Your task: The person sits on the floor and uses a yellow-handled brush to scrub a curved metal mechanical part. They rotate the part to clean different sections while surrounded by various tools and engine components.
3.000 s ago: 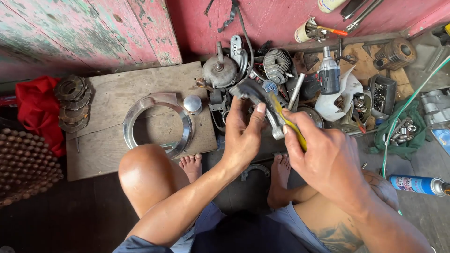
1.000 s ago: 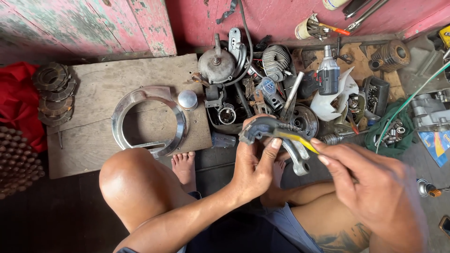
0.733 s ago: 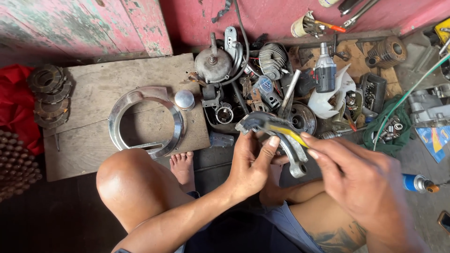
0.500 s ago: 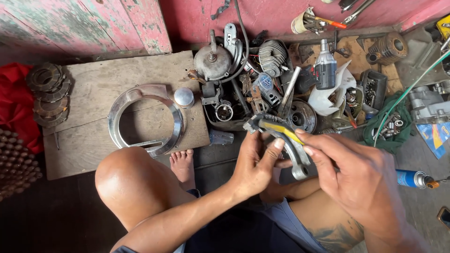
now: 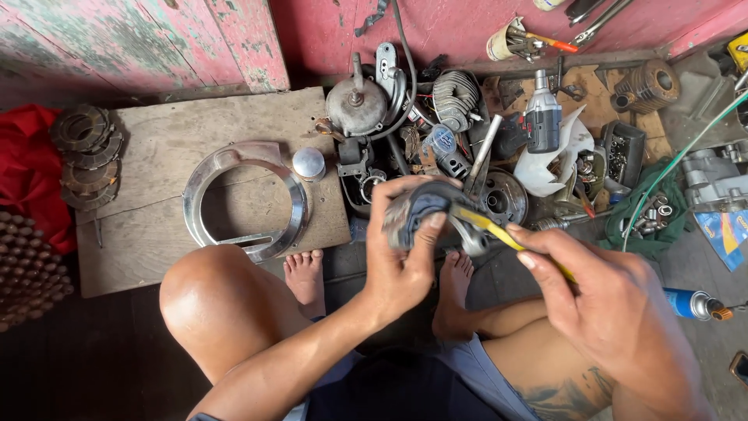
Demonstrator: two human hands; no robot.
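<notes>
My left hand [image 5: 401, 249] grips a curved grey metal part [image 5: 436, 209], shaped like a brake shoe, and holds it up above my feet. My right hand [image 5: 604, 308] holds a thin yellow tool [image 5: 499, 232] whose tip touches the part's right end. The fingers of the left hand hide much of the part. Both hands are over my lap, in front of a pile of engine parts.
A wooden board [image 5: 171, 148] on the left carries a chrome ring [image 5: 243, 201] and a small round cap [image 5: 309, 163]. Clutch discs [image 5: 86, 152] lie beside a red cloth [image 5: 31, 175]. Behind the hands: a cordless drill [image 5: 543, 117], finned cylinders, a green hose [image 5: 670, 175], a blue spray can [image 5: 689, 302].
My left hand has turned the metal part and closed more around it, so less of its curve shows. My right hand slid the yellow tool slightly along the part.
</notes>
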